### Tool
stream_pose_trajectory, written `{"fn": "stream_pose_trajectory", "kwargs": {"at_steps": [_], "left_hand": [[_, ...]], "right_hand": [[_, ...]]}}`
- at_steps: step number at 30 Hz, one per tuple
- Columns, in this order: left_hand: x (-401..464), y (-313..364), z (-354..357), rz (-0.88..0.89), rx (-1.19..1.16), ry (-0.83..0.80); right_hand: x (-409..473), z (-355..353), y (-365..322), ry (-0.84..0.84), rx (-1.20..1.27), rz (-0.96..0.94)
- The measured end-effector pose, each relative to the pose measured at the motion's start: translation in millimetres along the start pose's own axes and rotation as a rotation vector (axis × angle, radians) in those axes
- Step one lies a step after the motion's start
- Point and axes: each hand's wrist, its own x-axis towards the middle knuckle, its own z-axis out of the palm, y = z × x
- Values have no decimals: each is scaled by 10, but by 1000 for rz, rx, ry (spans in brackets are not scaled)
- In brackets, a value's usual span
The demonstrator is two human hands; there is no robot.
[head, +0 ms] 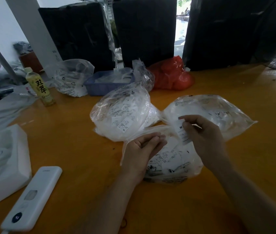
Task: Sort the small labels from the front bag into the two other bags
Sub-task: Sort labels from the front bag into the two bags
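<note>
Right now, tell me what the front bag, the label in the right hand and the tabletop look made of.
Front bag: thin clear plastic film, glossy and crinkled, labels visible through it.
Label pinched in the right hand: white with dark print, bending slightly; paper or woven fabric, cannot tell.
Tabletop: smooth orange surface with soft reflections, probably lacquered or laminated board.

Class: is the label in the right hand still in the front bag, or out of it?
Out. The right hand pinches the label above the front bag.
</note>
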Motion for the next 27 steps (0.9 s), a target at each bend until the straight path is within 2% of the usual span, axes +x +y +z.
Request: {"fn": "stream_pose_trajectory", "kwargs": {"at_steps": [3, 6, 14, 18, 22, 24, 27], "left_hand": [[-5, 10, -2, 11, 20, -7], [-18, 13, 1, 31, 65, -18], [-43, 17, -12, 83, 300, -33], [-40, 23, -28, 133, 465, -24], [-59, 28, -51, 191, 659, -29], [-71, 39, -55, 206, 687, -41], [-77, 46, -36, 174, 606, -16]], "right_hand": [[-12, 17, 8, -36, -230, -209], [-9, 40, 4, -65, -361, -358], [-17, 31, 14, -200, -523, -531], [1, 12, 35, -300, -597, -538], [-17, 26, 29, -358, -522, -446], [-46, 60, 22, -357, -471, -407], [-73, 89, -4, -281, -395, -311]]}}
